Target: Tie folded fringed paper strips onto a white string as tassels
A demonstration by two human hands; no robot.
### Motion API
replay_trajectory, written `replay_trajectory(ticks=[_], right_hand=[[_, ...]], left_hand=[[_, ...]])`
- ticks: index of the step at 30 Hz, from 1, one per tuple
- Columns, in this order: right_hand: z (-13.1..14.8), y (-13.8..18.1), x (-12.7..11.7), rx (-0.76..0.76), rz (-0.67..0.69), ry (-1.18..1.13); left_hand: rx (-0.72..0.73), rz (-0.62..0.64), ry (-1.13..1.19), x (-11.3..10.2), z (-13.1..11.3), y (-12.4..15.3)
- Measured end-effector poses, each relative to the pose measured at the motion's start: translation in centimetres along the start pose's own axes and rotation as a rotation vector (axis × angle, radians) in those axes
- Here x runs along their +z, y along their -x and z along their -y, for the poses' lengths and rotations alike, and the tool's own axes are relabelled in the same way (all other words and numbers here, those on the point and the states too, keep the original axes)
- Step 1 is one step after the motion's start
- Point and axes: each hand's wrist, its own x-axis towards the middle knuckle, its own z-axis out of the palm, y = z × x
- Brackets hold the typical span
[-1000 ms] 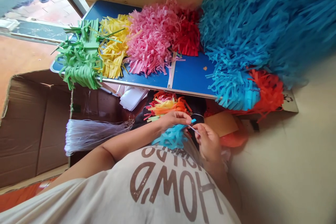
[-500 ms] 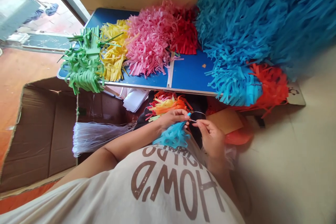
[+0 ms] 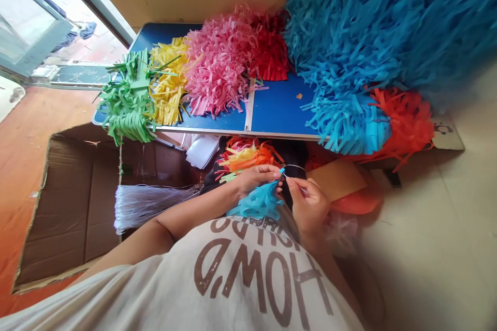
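Close in front of my shirt, my left hand (image 3: pixel 259 178) pinches the twisted top of a blue paper tassel (image 3: pixel 258 201), whose cut strips hang down below the fingers. My right hand (image 3: pixel 309 201) is closed on a thin white string (image 3: pixel 295 166), which arcs from the tassel's top across to its fingertips. The two hands are nearly touching. On my lap, just beyond the left hand, lies a bunch of red, orange and yellow paper fringes (image 3: pixel 248 155).
A blue folding table (image 3: pixel 287 106) carries green (image 3: pixel 128 108), yellow (image 3: pixel 167 83), pink (image 3: pixel 221 62) and dark red fringes, with a big blue heap (image 3: pixel 357 51) at right. A cardboard box (image 3: pixel 73 201) and a bundle of white strings (image 3: pixel 149 206) are at left.
My right hand has drawn in closer to the tassel's top, and the string loop between the hands has narrowed. The view has shifted slightly.
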Motion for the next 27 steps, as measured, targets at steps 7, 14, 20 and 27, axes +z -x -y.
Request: replay_trajectory(ticks=[7,14,20,27], right_hand=[[-0.6,-0.3,0.2,-0.039,0.075,0.031],[-0.7,-0.1,-0.1,0.074,0.437,0.017],[-1.0,0.6,-0.2,-0.006,0.294,-0.116],[-1.5,0.6,-0.6,-0.011,0.206,-0.069]], left_hand=[[0.237,-0.002,-0.296,0.4,0.2,0.0],[0.586,-0.084,-0.646,0.9,0.6,0.7],[0.720,-0.137,-0.928,1.1,0.7,1.7],[0.724,-0.149,-1.115,2.0,0.6,2.7]])
